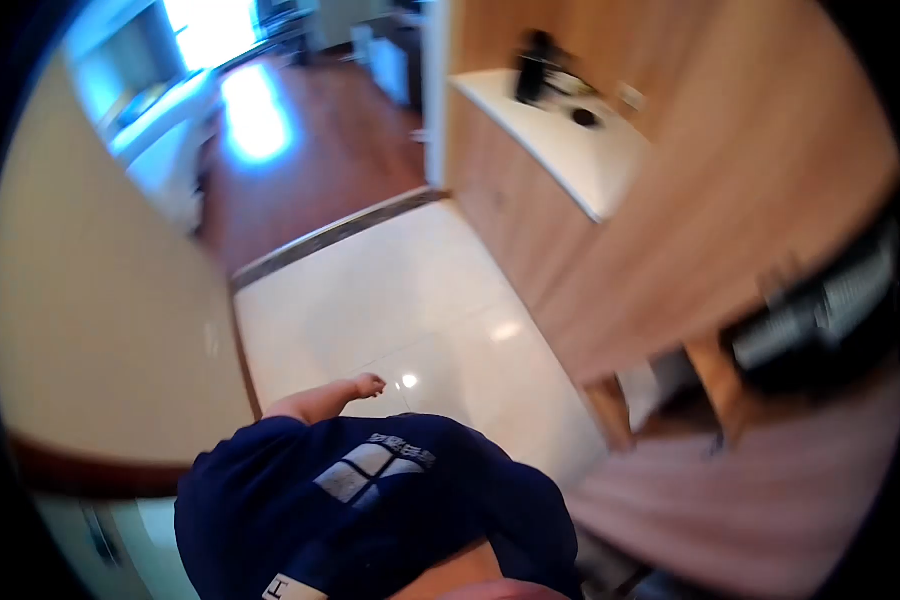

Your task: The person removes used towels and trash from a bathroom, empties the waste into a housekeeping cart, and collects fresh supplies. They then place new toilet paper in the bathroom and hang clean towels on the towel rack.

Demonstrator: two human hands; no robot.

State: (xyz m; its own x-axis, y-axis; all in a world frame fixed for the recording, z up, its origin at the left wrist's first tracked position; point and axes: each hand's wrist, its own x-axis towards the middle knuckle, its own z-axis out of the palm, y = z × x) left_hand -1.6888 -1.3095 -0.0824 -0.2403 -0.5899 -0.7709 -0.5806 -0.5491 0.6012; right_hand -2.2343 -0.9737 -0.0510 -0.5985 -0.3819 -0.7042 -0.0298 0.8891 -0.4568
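My left hand point(371, 385) is at the end of a bare forearm, out in front of a dark blue shirt point(390, 500) with a white window-like print. Its fingers look curled in, and nothing shows in them. Below and around the hand is the pale glossy tile floor point(450, 300), which it does not touch. My right hand cannot be seen. A patch of bare skin at the bottom edge is too close and cut off to make out.
A cream wall point(110, 280) stands on the left. On the right, a wood-panelled wall has a white counter point(550, 130) bearing a black object point(535, 70). Beyond the dark threshold strip point(340, 232) lies a reddish wood floor point(320, 150). A blurred dark-and-grey item point(820, 310) is at far right.
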